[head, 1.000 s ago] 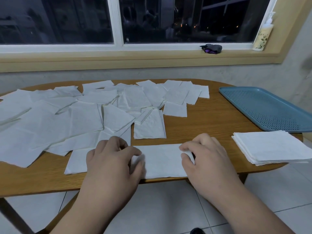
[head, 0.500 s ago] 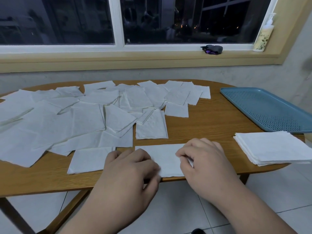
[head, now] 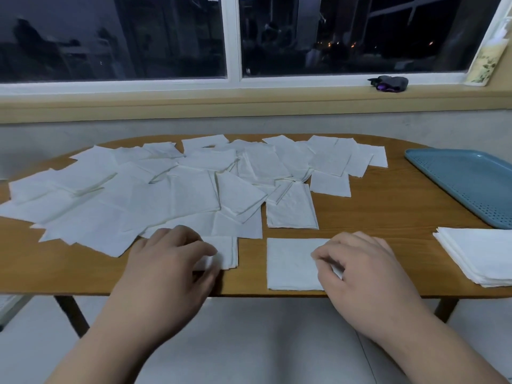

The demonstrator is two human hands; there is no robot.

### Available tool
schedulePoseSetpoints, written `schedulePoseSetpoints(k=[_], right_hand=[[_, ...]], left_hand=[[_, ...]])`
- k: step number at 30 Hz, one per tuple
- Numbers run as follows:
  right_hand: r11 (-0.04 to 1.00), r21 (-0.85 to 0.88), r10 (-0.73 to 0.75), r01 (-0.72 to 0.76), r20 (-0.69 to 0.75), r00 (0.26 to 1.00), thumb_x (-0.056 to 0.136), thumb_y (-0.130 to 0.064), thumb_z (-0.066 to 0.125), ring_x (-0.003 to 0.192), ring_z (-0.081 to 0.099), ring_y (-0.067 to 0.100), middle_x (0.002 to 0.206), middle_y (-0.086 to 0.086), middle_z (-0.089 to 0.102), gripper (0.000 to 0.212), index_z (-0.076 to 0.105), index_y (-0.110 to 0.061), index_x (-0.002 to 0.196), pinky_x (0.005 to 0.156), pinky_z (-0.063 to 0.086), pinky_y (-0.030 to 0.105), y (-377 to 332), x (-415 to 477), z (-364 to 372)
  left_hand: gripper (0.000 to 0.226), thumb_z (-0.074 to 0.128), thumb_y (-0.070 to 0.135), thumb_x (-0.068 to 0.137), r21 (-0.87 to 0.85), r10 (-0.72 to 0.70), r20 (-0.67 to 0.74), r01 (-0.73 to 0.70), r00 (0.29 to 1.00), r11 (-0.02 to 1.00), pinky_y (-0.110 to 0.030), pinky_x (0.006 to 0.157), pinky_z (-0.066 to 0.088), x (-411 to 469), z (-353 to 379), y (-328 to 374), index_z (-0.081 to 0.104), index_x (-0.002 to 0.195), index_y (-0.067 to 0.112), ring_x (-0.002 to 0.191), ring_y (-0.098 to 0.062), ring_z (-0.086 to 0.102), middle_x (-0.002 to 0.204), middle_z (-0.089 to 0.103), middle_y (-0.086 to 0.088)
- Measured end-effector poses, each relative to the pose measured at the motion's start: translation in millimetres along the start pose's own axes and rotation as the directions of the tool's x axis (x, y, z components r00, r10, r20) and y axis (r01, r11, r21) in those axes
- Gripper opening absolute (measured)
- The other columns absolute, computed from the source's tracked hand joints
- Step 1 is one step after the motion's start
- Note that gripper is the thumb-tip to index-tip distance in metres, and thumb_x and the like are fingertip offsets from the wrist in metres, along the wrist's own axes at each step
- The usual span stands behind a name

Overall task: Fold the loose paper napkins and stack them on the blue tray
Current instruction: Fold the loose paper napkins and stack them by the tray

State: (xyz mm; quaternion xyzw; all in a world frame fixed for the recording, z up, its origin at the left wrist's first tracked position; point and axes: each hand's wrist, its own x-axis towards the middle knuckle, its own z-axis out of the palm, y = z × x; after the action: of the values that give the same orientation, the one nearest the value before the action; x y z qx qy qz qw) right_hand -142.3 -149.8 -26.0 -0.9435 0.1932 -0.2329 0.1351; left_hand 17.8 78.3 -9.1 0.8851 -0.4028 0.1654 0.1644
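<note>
A folded napkin point(head: 291, 264) lies near the table's front edge. My right hand point(head: 360, 270) covers its right side, fingers curled and pinching that edge. My left hand point(head: 171, 261) lies to the left on a loose napkin point(head: 225, 252), with thumb and fingers pinching its near corner. Several loose napkins point(head: 166, 189) overlap across the left and middle of the wooden table point(head: 388, 206). A stack of folded napkins point(head: 482, 253) sits at the front right, on the table beside the blue tray point(head: 465, 178). Nothing lies on the part of the tray that shows.
A window sill runs behind the table, with a small dark object point(head: 389, 83) and a pump bottle point(head: 487, 59) on it. Table legs and a pale tiled floor point(head: 263, 342) show below the front edge.
My left hand folded the long napkin over toward the right, then moved back left onto another loose napkin. My right hand stayed on the folded napkin's right edge.
</note>
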Motion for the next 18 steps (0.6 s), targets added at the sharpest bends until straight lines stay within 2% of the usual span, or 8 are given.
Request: schedulePoseSetpoints(k=[4,10,18], right_hand=[[1.0,-0.003,-0.009,0.009,0.029,1.0,0.088,-0.025,0.065,0.09,0.05,0.002,0.087,-0.026,0.06,0.014,0.072,-0.037,0.086,0.09,0.029,0.025,-4.0,-1.2,2.1],[1.0,0.017,-0.014,0.014,0.021,1.0,0.086,-0.024,0.068,0.092,0.048,0.001,0.087,-0.028,0.058,0.013,0.072,-0.036,0.084,0.088,0.028,0.023,-4.8,-4.4,3.5],[0.999,0.026,-0.02,0.019,0.03,0.999,0.087,-0.026,0.069,0.093,0.047,0.001,0.087,-0.028,0.058,0.011,0.072,-0.037,0.085,0.089,0.03,0.025,-5.2,-3.8,4.2]], left_hand=[[0.003,0.066,0.043,0.085,0.001,-0.008,0.031,0.008,0.999,1.0,-0.034,0.071,0.037,-0.2,3.7,-2.6,0.068,0.086,0.042,0.083,-0.008,0.053,0.085,0.054,0.022],[0.005,0.066,0.04,0.088,0.003,-0.017,0.026,0.017,1.0,1.0,-0.035,0.072,0.041,3.7,5.2,-1.7,0.07,0.085,0.038,0.082,-0.01,0.054,0.086,0.057,0.019],[0.006,0.065,0.037,0.086,-0.077,-0.095,0.03,0.097,0.995,0.992,-0.034,0.075,0.045,3.9,5.0,2.3,0.066,0.08,0.037,0.082,-0.006,0.051,0.083,0.055,0.019]])
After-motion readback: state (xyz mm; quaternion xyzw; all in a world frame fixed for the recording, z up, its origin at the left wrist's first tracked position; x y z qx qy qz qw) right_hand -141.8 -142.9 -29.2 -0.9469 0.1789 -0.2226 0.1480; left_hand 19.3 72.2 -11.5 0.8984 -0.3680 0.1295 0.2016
